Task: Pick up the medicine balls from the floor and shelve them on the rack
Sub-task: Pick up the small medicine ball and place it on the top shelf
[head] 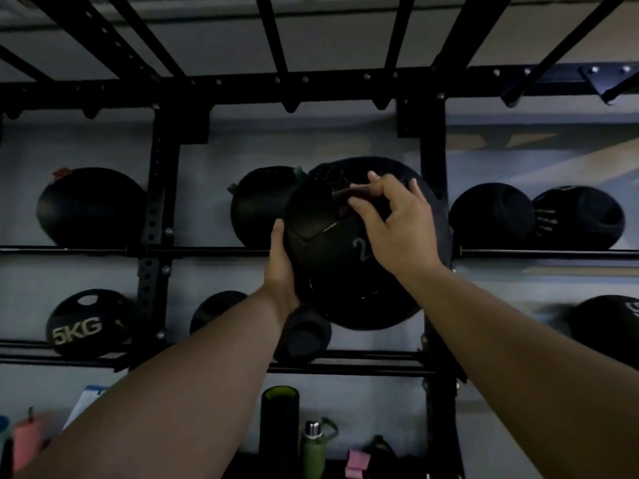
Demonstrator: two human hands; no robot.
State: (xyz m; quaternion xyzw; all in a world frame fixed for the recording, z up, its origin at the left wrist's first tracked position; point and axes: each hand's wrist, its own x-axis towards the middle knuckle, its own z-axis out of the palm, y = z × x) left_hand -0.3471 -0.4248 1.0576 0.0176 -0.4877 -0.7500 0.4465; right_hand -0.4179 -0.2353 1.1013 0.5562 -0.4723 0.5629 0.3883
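Against the middle bay of the black rack [166, 188], at the height of its upper shelf rail, sits the large medicine ball [332, 271] I am holding. Its skin is dull black, stitched in panels, with a pale numeral beginning with 2 on the front; the rest of the marking is hidden behind my right hand [397, 223]. A dark reddish patch shows near the top of the ball.

My left hand [281, 267] is flat against the ball's left flank, its fingers [278, 233] laid together and pointing upward along the curve. My right hand lies over the upper front, its fingers [366, 190] bent and slightly parted, the thumb and forefinger closing on the reddish patch. Whether the ball's weight already rests on the rail I cannot tell.

On the upper shelf I count four other black balls: one at the left [90, 207], one just behind my ball [259, 202], and two side by side at the right [491, 216] [581, 219]. On the lower shelf I count four more visible: a handled ball marked 5KG [86, 323], a second partly behind my left forearm [214, 309], a small one under my left wrist [304, 335], and one at the far right edge [608, 326]. Below stand one dark foam roller [278, 423] and one green bottle [313, 451].
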